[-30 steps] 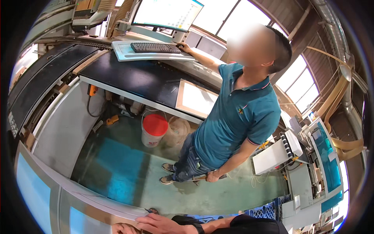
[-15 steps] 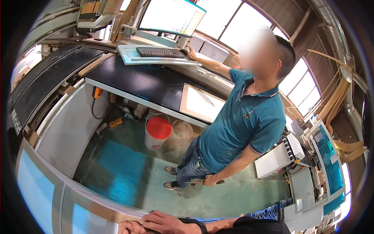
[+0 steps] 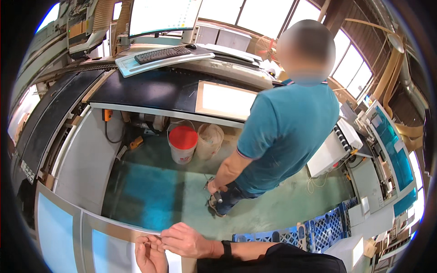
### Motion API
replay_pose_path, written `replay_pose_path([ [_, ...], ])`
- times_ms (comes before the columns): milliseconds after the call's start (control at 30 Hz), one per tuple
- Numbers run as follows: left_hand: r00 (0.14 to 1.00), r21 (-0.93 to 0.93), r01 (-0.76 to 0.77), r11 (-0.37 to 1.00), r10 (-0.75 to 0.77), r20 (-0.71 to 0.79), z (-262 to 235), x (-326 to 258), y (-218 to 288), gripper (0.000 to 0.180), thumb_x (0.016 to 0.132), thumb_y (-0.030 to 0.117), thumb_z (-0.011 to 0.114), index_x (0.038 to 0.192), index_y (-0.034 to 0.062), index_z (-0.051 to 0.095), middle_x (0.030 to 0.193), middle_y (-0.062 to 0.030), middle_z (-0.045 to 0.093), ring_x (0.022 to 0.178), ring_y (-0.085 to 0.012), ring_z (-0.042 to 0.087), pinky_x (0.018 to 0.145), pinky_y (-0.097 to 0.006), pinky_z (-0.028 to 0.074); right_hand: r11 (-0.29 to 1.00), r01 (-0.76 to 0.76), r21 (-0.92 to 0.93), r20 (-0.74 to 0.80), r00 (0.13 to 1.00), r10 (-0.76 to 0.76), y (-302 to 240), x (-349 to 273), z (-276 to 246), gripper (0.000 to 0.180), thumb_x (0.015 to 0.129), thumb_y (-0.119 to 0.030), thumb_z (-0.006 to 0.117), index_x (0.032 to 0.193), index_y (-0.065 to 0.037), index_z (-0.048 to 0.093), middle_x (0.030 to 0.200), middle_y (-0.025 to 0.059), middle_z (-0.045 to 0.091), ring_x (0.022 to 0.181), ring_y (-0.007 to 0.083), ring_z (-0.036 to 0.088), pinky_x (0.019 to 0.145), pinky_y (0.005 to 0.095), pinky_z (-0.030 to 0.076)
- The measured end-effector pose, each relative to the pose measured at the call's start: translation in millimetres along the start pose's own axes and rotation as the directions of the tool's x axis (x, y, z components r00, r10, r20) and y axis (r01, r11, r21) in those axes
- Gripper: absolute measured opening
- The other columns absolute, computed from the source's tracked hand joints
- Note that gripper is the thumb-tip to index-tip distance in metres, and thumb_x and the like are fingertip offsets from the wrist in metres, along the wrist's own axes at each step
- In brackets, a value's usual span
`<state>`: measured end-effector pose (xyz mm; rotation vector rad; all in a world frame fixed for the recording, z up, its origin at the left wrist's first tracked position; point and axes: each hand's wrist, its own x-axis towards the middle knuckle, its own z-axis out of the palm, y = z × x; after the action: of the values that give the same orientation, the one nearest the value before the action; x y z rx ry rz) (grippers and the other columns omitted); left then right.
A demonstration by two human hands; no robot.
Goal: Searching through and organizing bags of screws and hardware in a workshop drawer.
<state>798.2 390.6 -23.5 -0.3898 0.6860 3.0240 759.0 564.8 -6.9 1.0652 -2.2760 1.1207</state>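
Observation:
Both my hands are close together at the bottom, just over the edge of a pale blue panel with a brownish border (image 3: 86,239). My left hand (image 3: 151,255) is turned palm up with its fingers curled in. Touching or nearly touching its fingertips, my right hand (image 3: 185,241) has its fingers bent and pressed together, back of the hand up. Anything small between the fingers is hidden. A black band (image 3: 226,248) circles my right wrist, and a white surface (image 3: 174,263) shows beneath the hands.
A person in a teal shirt (image 3: 296,123) stands beyond my hands, facing away, holding a small tool low down. Behind are a black-topped machine bed (image 3: 141,91), keyboard (image 3: 163,54), monitor (image 3: 164,16) and red-lidded bucket (image 3: 183,141). Blue plastic pallets (image 3: 323,227) lie right.
The person in teal has turned their back and taken a hand off the mouse. My view has shifted, and my hands sit higher in it, still together.

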Motion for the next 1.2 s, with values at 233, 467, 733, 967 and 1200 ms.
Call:
replay_pose_path([
  [233, 0.994, 0.047, -0.1, 0.994, 0.097, 0.058, 8.8, -1.5, 5.3, 0.02, 0.101, 0.019, 0.058, 0.111, 0.0024, 0.064, 0.102, -0.0146, 0.066, 0.089, -0.0255, 0.062, 0.074, -0.038, 0.051, 0.994, -0.105, -0.013, -0.049, 0.993, 0.104, -14.9, -29.8, -41.2, 0.033, 0.081, -0.008, 0.077, 0.112, -0.003, 0.066, 0.13, 0.0165, 0.059, 0.106, 0.0333, 0.062, 0.088, 0.0442, 0.049],
  [467, 0.997, 0.103, -0.076, 0.992, 0.079, -0.026, 39.0, -16.0, 3.9, 0.02, 0.1, 0.018, 0.06, 0.109, 0.0006, 0.063, 0.098, -0.0137, 0.065, 0.086, -0.023, 0.059, 0.078, -0.035, 0.05, 0.909, -0.416, -0.015, -0.156, 0.899, 0.409, 11.7, -77.3, -85.2, 0.032, 0.09, -0.015, 0.073, 0.118, -0.005, 0.063, 0.128, 0.0144, 0.06, 0.116, 0.035, 0.06, 0.099, 0.0442, 0.05],
  [733, 0.974, 0.32, -0.153, 0.935, 0.088, 0.21, 110.2, -5.4, -68.6, 0.015, 0.1, 0.009, 0.061, 0.111, -0.0013, 0.063, 0.1, -0.016, 0.065, 0.09, -0.0237, 0.062, 0.082, -0.035, 0.054, 0.773, -0.496, 0.395, 0.242, 0.868, 0.433, 53.7, -72.8, -131.5, 0.03, 0.1, -0.02, 0.063, 0.123, -0.002, 0.055, 0.126, 0.0153, 0.056, 0.116, 0.0313, 0.059, 0.098, 0.0409, 0.049],
  [967, 0.93, 0.523, -0.155, 0.838, -0.054, 0.363, 215.2, 95.4, -201.1, 0.015, 0.094, 0.013, 0.059, 0.097, -0.0022, 0.058, 0.085, -0.0109, 0.059, 0.074, -0.0184, 0.059, 0.066, -0.031, 0.05, 0.177, -0.534, 0.826, 0.478, 0.832, 0.281, 111.6, -95.1, -166.4, 0.049, 0.104, -0.033, 0.059, 0.134, 0.005, 0.05, 0.134, 0.0142, 0.057, 0.122, 0.0209, 0.057, 0.106, 0.0387, 0.045],
  [1200, 0.915, 0.723, -0.221, 0.654, -0.118, 0.386, 268.2, 160.6, -289.6, 0.006, 0.093, 0.003, 0.063, 0.098, 0.0001, 0.063, 0.086, -0.007, 0.066, 0.075, -0.0146, 0.063, 0.07, -0.028, 0.051, 0.204, -0.662, 0.721, 0.5, 0.701, 0.509, 148.6, -88.0, -213.8, 0.057, 0.098, -0.038, 0.069, 0.132, 0.005, 0.055, 0.123, 0.0132, 0.066, 0.116, 0.0183, 0.059, 0.103, 0.0344, 0.047],
])
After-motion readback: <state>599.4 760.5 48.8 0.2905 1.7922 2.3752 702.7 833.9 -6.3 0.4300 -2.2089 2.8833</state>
